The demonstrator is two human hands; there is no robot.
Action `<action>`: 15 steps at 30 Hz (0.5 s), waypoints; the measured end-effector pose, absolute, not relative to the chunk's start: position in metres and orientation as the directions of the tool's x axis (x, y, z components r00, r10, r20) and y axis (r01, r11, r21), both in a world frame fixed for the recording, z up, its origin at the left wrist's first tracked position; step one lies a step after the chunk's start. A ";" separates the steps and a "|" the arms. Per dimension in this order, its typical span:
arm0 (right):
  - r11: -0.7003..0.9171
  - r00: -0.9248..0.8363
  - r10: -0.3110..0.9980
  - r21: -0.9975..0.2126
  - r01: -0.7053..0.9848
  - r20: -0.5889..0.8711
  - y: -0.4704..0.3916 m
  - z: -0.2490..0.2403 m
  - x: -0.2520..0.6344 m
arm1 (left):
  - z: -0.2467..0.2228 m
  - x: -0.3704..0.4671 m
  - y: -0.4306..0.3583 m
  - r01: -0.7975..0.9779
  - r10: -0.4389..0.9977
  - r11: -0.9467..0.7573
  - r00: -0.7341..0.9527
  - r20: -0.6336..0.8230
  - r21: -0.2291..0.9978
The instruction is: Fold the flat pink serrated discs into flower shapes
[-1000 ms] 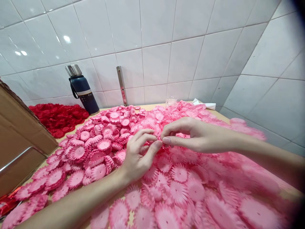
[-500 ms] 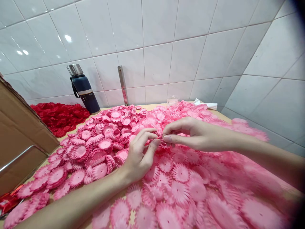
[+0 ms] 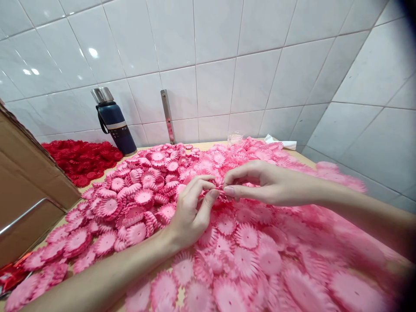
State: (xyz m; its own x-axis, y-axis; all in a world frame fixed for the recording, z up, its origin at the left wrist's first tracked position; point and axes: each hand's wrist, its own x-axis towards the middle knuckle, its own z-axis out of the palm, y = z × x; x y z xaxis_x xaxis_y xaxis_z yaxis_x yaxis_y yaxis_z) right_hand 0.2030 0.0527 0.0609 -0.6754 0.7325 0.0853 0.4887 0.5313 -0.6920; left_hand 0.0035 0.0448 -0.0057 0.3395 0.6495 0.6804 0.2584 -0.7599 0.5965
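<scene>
Between my two hands is a pink paper flower piece (image 3: 220,190) with a fringed edge, mostly covered by the fingers. My left hand (image 3: 191,211) pinches its left side between thumb and fingers. From the right, my right hand (image 3: 260,184) grips the other side with thumb and forefinger, the fingertips close to those of the left. Under and around both hands spread many loose pink flower discs (image 3: 246,235), notched round the rim, some with a small centre hole. Thicker, curled pink pieces (image 3: 143,196) are heaped left of my left hand.
A dark blue bottle (image 3: 121,125) with a steel lid stands against the tiled wall, beside a red heap (image 3: 85,160). A cardboard box (image 3: 29,182) borders the left. At the back are a clear cup (image 3: 234,138) and white paper (image 3: 286,143). A metal strip (image 3: 167,116) is on the wall.
My right hand has shifted very slightly to the right, its fingertips a little farther from my left hand's. The left hand stays in place, still pinching the piece.
</scene>
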 end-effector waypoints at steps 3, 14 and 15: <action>0.523 -0.678 0.731 -0.698 0.489 0.073 0.052 0.062 0.203 | -0.006 0.004 0.045 0.256 0.649 -0.760 0.344 0.679 0.597; 0.536 -0.673 0.733 -0.691 0.485 0.096 0.052 0.062 0.203 | -0.001 0.004 0.042 0.183 0.672 -0.730 0.371 0.642 0.658; 0.546 -0.681 0.725 -0.688 0.479 0.101 0.051 0.062 0.202 | -0.001 0.004 0.042 0.184 0.664 -0.738 0.371 0.649 0.650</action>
